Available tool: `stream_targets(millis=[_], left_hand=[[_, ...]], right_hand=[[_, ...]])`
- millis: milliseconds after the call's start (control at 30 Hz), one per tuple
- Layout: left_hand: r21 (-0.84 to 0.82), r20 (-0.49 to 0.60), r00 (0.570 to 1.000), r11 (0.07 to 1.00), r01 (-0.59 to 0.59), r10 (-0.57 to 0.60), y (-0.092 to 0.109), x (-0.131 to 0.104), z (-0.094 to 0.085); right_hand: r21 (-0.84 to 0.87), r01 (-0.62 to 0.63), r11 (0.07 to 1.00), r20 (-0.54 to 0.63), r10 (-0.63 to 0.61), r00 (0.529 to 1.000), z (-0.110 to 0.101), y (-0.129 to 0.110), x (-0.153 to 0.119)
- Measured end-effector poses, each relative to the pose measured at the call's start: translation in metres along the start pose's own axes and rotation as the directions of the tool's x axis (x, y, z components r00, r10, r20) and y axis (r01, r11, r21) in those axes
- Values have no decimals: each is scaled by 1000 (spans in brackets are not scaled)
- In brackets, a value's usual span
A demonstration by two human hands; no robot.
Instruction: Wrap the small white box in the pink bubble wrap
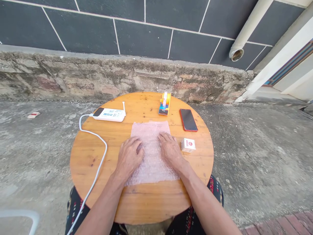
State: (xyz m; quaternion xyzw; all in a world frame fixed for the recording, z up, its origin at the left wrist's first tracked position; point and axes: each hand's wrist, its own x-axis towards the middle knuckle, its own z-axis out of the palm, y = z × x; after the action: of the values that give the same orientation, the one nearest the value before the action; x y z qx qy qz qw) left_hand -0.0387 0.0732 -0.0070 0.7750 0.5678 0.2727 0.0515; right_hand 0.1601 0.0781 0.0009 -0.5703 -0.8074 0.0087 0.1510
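A sheet of bubble wrap (151,156) lies flat on the round wooden table (146,205), in front of me. My left hand (130,155) rests on its left edge, fingers loosely spread and thumb toward the middle. On the opposite edge lies my right hand (170,150), palm down with the fingers stretched out. Neither hand grips anything. Just right of my right hand stands a small white box (188,145) with red print. A phone (188,119) with a red edge lies behind the box. Beyond the sheet is a yellow and blue tape dispenser (164,103).
A white power bank-like device (110,114) sits at the table's back left, its white cable (104,153) running over the left edge toward me. Behind the table rises a stone-based wall (110,78) with a pipe (244,36). Concrete ground (251,156) surrounds the table.
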Motion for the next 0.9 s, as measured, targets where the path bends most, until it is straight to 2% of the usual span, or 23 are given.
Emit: stream_targets(millis=[200,367,567,700,767,800,900], left_hand=[[-14,-13,1000,1000,8,-8,1,-1,0],[-36,-25,999,999,28,-29,1,-1,0],[-88,-141,986,993,80,-92,3,-1,-2],[-107,-156,983,991,78,-94,4,-1,-1],[-100,-149,984,992,79,-94,4,-1,0],[-98,-146,985,992,78,-92,4,0,0],[-97,-143,986,992,77,-90,5,0,0]], right_hand=[[-3,-60,998,-24,60,998,-6,0,-1],[60,-36,998,-50,39,998,-10,-4,-2],[92,-17,996,-70,23,997,-8,-4,-2],[199,0,980,-76,16,997,-6,-1,-2],[370,0,929,-119,47,992,-9,0,-1],[490,6,872,-131,67,989,-12,0,-1],[818,66,571,-118,55,991,-31,-5,-1]])
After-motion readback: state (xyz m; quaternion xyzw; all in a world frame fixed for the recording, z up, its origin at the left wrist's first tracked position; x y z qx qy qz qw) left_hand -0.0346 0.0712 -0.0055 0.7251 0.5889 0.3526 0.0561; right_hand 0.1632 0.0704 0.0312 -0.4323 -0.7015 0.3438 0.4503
